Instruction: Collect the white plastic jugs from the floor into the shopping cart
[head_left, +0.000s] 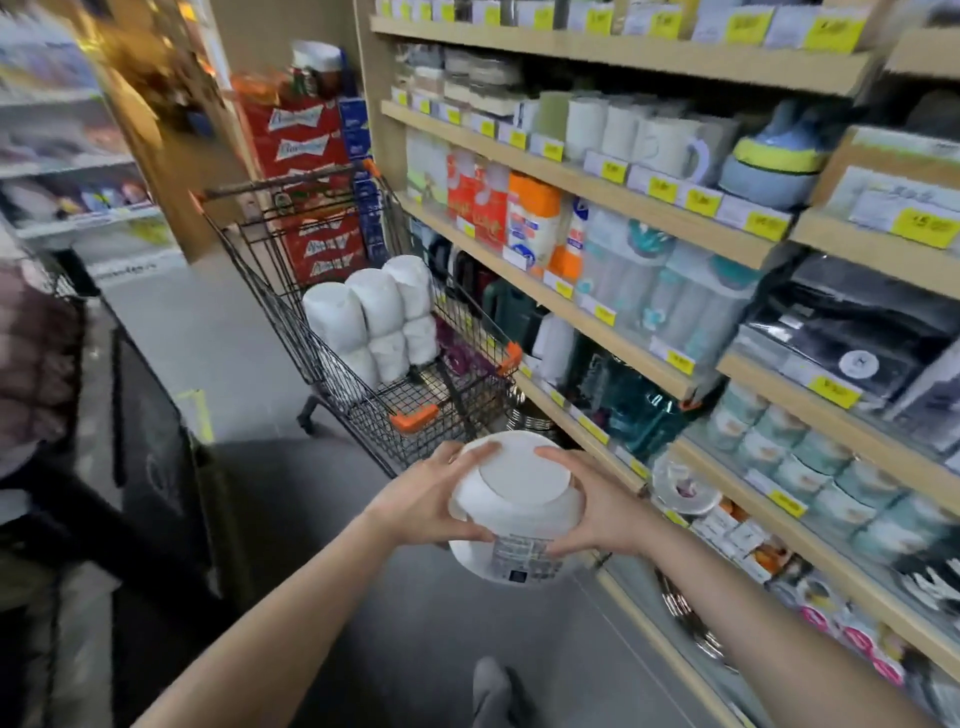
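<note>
Between both hands, left (423, 501) and right (597, 506), sits the gripped white jug (514, 512), near the cart (363, 322).

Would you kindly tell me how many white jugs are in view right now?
7: one white jug held between left hand and right hand; six stacked in the shopping cart. More may be hidden behind them.

Your left hand (431, 501) and right hand (592, 506) are bare, without gloves, rings or a watch. Both forearms are uncovered along their whole visible length; no sleeve edge shows. At the bottom edge, a grey shoe (491, 686) with a rounded toe appears, its detail blurred.
</note>
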